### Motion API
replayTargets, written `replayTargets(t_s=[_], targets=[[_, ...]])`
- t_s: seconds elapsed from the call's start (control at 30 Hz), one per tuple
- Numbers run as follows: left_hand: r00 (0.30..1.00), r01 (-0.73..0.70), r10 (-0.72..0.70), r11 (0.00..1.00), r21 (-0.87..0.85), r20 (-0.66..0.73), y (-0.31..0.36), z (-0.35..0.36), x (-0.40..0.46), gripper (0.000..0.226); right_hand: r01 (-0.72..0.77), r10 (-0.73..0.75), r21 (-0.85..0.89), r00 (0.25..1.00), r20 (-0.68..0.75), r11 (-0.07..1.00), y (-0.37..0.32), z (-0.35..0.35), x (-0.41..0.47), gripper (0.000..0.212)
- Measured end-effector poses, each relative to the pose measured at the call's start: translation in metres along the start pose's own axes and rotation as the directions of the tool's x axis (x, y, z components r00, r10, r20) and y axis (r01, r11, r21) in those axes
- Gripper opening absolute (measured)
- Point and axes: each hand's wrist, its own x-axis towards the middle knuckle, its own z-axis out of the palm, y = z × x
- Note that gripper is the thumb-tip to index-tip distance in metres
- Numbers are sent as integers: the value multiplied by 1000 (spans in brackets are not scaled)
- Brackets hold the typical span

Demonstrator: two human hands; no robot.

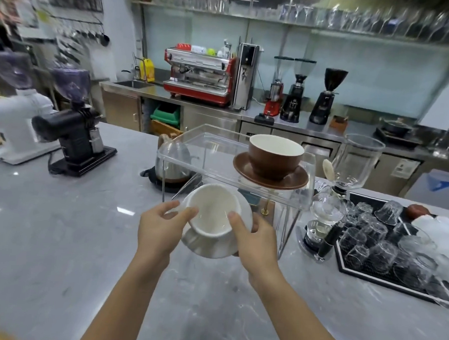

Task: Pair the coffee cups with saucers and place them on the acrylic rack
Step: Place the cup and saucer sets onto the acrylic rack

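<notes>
Both hands work together in the head view, carrying one paired set above the desk [58, 239]. Left hand [157, 231] is closed on the left side of the white cup [212, 212], thumb lying over the rim. Right hand [256, 240] is closed on the right side, thumb on the cup rim; its fingers pass out of sight, apparently under the white saucer [211, 243]. Cup and saucer are tilted, the cup mouth facing back toward the camera, so the set is not level.

Acrylic rack [233, 170] lies directly ahead of the hands and above them; its long axis runs left to right across the view. The right portion of the shelf is taken by the brown cup [275, 155] seated upright on the brown saucer [270, 173]. The left portion of the shelf is bare.

Judgement: the white set sits just below and in front of the shelf's front edge, near its middle. The coming move calls for lifting up and forward, biased left toward the free half. The left hand is nearer that space. Level the saucer before setting down, and clear the front edge.
</notes>
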Motion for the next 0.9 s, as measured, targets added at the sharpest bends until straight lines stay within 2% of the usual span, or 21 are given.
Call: replayTargets(t_s=[0.13, 0.23, 0.33, 0.43, 0.6, 0.77, 0.9], targets=[[999, -34, 34, 999, -14, 3, 4, 24, 17, 31, 15, -16, -6, 995, -101, 1000, -2, 9, 24, 55], [999, -41, 41, 999, -16, 6, 4, 36, 32, 32, 78, -83, -35, 980, -180, 996, 0, 13, 44, 49], [999, -36, 36, 999, -5, 30, 8, 47, 48, 27, 19, -25, -26, 969, -247, 999, 0, 17, 62, 61], [998, -41, 40, 999, 29, 47, 11, 59, 65, 10, -54, 61, 30, 955, -291, 998, -5, 22, 77, 71], [997, -8, -1, 992, 122, 74, 10, 70, 93, 26, -88, 102, 62, 951, -291, 994, -3, 23, 93, 52], [992, -36, 15, 985, 168, 122, 5, 76, 105, 37, -146, 157, 60, 943, -293, 987, 5, 27, 99, 57], [986, -41, 7, 979, 200, 168, 0, 79, 110, 31, -174, 161, -12, 934, -318, 985, 7, 23, 97, 54]])
